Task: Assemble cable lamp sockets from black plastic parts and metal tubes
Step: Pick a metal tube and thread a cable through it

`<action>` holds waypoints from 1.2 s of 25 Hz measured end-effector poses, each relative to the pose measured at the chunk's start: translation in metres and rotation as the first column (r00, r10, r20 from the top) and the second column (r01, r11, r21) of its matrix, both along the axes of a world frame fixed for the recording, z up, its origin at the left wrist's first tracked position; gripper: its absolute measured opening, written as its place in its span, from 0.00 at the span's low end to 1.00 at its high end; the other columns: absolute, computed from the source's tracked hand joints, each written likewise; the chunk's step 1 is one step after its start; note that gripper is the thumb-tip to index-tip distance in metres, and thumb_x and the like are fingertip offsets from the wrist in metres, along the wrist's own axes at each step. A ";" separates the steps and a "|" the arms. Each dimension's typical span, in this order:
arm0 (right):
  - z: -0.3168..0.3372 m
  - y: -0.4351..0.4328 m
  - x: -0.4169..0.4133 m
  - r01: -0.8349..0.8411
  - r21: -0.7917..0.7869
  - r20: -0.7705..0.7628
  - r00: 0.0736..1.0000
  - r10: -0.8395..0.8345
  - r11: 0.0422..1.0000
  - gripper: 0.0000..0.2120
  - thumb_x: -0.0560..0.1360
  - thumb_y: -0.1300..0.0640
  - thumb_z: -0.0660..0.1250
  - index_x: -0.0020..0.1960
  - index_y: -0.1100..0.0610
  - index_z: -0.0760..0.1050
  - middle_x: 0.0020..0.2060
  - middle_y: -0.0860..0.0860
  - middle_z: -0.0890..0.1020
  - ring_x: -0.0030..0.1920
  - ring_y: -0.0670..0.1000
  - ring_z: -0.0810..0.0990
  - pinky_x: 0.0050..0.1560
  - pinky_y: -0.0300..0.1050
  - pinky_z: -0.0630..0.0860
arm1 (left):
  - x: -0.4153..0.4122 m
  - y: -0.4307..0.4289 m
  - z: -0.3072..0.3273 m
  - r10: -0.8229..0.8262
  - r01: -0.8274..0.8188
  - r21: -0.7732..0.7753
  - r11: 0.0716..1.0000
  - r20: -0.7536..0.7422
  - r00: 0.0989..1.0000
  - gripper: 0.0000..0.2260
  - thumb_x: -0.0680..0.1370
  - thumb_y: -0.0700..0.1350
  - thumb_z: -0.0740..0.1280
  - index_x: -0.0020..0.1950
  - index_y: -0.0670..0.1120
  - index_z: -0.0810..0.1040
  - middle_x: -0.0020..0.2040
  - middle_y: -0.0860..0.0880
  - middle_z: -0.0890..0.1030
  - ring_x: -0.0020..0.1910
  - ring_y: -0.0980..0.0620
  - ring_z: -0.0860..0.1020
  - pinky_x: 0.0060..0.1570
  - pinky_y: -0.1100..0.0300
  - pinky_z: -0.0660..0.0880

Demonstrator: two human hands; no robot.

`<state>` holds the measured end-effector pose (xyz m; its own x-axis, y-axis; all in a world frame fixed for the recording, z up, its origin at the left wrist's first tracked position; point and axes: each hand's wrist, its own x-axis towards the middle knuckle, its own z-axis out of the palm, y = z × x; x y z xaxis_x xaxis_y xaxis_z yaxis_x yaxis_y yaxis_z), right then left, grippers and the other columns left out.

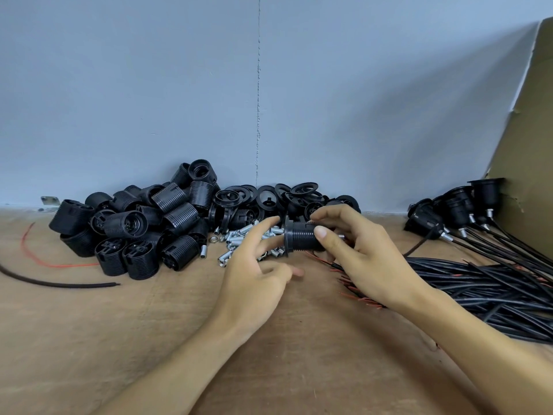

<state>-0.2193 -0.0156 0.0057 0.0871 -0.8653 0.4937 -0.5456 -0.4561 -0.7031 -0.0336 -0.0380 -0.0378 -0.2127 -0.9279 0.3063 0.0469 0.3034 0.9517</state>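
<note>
The socket [300, 238] in the right hand [368, 265] is matt black plastic with a finely ribbed barrel, like the heaped socket bodies [128, 232], while the loose rings [299, 190] are glossier black plastic. The short tubes [239, 238] are bright, shiny metal, and the cables [478, 283] wear smooth black sheathing. The surface [119, 339] is matt, grainy wood; the cardboard [529, 130] looks dull brown.

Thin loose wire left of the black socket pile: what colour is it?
The thin wire is red, seen best in the head view.
</note>
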 end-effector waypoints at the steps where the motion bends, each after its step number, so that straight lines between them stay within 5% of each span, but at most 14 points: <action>1: 0.000 0.001 0.002 -0.001 -0.008 -0.027 1.000 0.001 1.000 0.08 0.81 0.53 0.66 0.59 0.44 0.76 0.54 0.35 0.82 0.45 0.38 0.82 0.44 0.26 0.72 | 0.001 0.000 0.000 -0.016 0.017 0.010 1.000 -0.034 0.999 0.30 0.73 0.39 0.69 0.73 0.59 0.70 0.59 0.51 0.83 0.46 0.50 0.87 0.46 0.53 0.83; 4: -0.004 0.002 0.006 -0.004 -0.057 -0.175 0.984 -0.006 0.998 0.10 0.81 0.52 0.66 0.63 0.45 0.75 0.55 0.34 0.81 0.42 0.32 0.78 0.41 0.25 0.70 | 0.002 0.000 0.005 -0.001 0.013 0.083 0.996 -0.147 0.989 0.26 0.72 0.56 0.75 0.70 0.60 0.75 0.59 0.49 0.82 0.48 0.46 0.87 0.48 0.54 0.83; 8: -0.010 0.001 0.008 -0.013 -0.054 -0.257 0.966 -0.001 0.998 0.15 0.80 0.46 0.66 0.66 0.42 0.71 0.59 0.34 0.78 0.54 0.33 0.76 0.51 0.27 0.70 | 0.000 -0.003 0.005 0.094 -0.081 0.081 0.993 -0.166 0.982 0.13 0.81 0.44 0.70 0.63 0.57 0.82 0.59 0.47 0.83 0.45 0.45 0.86 0.46 0.49 0.84; 11: -0.009 0.003 0.008 0.043 -0.065 -0.364 0.929 -0.063 0.997 0.20 0.78 0.40 0.65 0.69 0.39 0.68 0.59 0.34 0.76 0.51 0.36 0.76 0.49 0.36 0.73 | 0.000 -0.004 0.004 0.090 -0.078 0.059 0.995 -0.247 0.965 0.13 0.83 0.41 0.67 0.62 0.57 0.82 0.58 0.49 0.85 0.51 0.46 0.85 0.45 0.50 0.83; 14: 0.002 0.009 0.015 0.112 -0.196 -0.538 0.818 -0.202 0.974 0.22 0.78 0.36 0.61 0.71 0.37 0.66 0.55 0.35 0.76 0.45 0.35 0.75 0.39 0.38 0.71 | 0.001 -0.003 0.005 0.097 -0.095 0.023 0.995 -0.261 0.960 0.15 0.83 0.40 0.66 0.61 0.60 0.83 0.54 0.58 0.84 0.53 0.53 0.85 0.49 0.55 0.83; 18: 0.017 0.018 0.028 0.142 -0.411 -0.658 0.637 -0.401 0.900 0.20 0.77 0.41 0.68 0.67 0.44 0.75 0.47 0.42 0.80 0.43 0.49 0.81 0.29 0.41 0.69 | -0.004 0.002 0.009 0.140 -0.149 -0.040 0.988 -0.172 0.975 0.17 0.84 0.41 0.65 0.65 0.62 0.78 0.53 0.65 0.83 0.56 0.64 0.81 0.60 0.59 0.78; 21: 0.031 0.016 0.038 0.160 -0.513 -0.702 0.487 -0.520 0.843 0.19 0.73 0.47 0.72 0.63 0.46 0.78 0.43 0.44 0.81 0.43 0.52 0.78 0.35 0.43 0.62 | -0.006 0.004 0.010 0.167 -0.174 -0.059 0.983 -0.108 0.980 0.20 0.84 0.44 0.63 0.71 0.66 0.71 0.48 0.58 0.83 0.56 0.63 0.80 0.61 0.60 0.75; 23: 0.038 0.013 0.043 0.175 -0.563 -0.723 0.370 -0.584 0.808 0.15 0.70 0.52 0.74 0.56 0.47 0.79 0.37 0.44 0.79 0.42 0.53 0.72 0.40 0.45 0.57 | -0.007 0.003 0.007 0.117 -0.123 -0.044 0.991 -0.108 0.987 0.25 0.84 0.45 0.64 0.75 0.68 0.65 0.60 0.49 0.80 0.66 0.56 0.77 0.70 0.51 0.71; 25: 0.044 0.008 0.045 0.179 -0.597 -0.719 0.311 -0.621 0.782 0.11 0.68 0.55 0.73 0.50 0.48 0.78 0.34 0.44 0.77 0.41 0.53 0.66 0.42 0.46 0.50 | -0.008 0.005 0.007 0.080 -0.084 -0.031 0.996 -0.095 0.992 0.29 0.82 0.47 0.66 0.75 0.72 0.61 0.71 0.56 0.75 0.74 0.61 0.69 0.75 0.48 0.66; 27: 0.046 0.003 0.045 0.184 -0.605 -0.711 0.313 -0.629 0.775 0.12 0.71 0.54 0.70 0.54 0.47 0.77 0.36 0.44 0.78 0.43 0.53 0.67 0.43 0.46 0.49 | -0.009 0.005 0.009 0.084 -0.087 -0.026 0.996 -0.087 0.993 0.31 0.81 0.49 0.68 0.74 0.75 0.58 0.72 0.66 0.72 0.74 0.68 0.65 0.76 0.49 0.64; 30: 0.046 -0.007 0.048 0.173 -0.600 -0.684 0.396 -0.613 0.781 0.14 0.79 0.50 0.62 0.64 0.46 0.73 0.45 0.44 0.80 0.49 0.53 0.71 0.45 0.46 0.52 | -0.007 0.002 0.009 0.092 -0.102 -0.060 0.993 -0.139 0.986 0.32 0.78 0.52 0.67 0.78 0.69 0.58 0.74 0.61 0.73 0.75 0.61 0.67 0.75 0.46 0.64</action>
<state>-0.1713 -0.0222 0.0516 0.3303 -0.6704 0.6644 -0.9289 -0.1059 0.3549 -0.0407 -0.0365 -0.0290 -0.0749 -0.9186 0.3880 0.1416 0.3753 0.9160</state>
